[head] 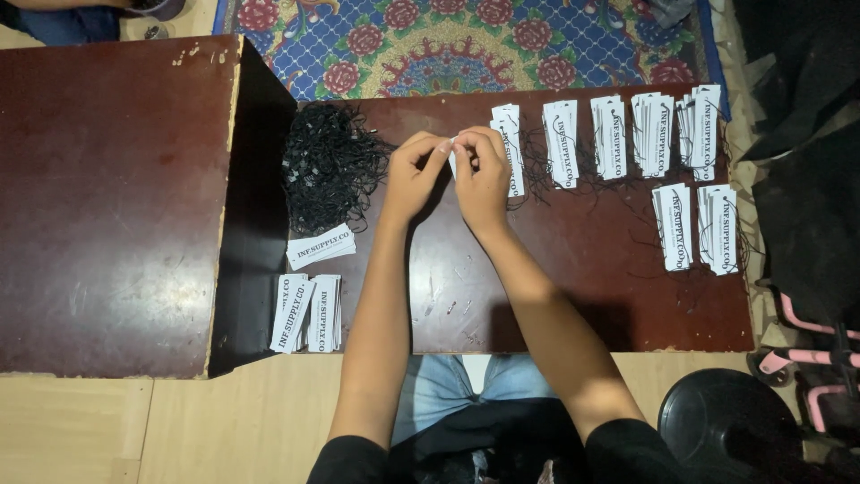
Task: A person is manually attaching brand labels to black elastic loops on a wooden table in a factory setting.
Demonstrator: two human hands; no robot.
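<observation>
At centre frame, your left hand [414, 175] and right hand [479, 175] pinch one white tag [453, 161] narrowly between the fingertips above the dark table [573, 296]; a loose pinch could let it drop among the black strings [330, 166].

A low dark reddish-brown wooden surface [573, 296] fills the middle of the view, seen from above; its top is scuffed and its edges are chipped; a second, larger brown surface [107, 197] adjoins it at the left, worn pale along its rim; beyond both lies a carpet [466, 45] patterned in blue with red roses; the floor [224, 421] below is light wood-look boarding; a round black stool [726, 421] stands at lower right beside a pink-framed object [811, 358]; the light is dim and even.
</observation>
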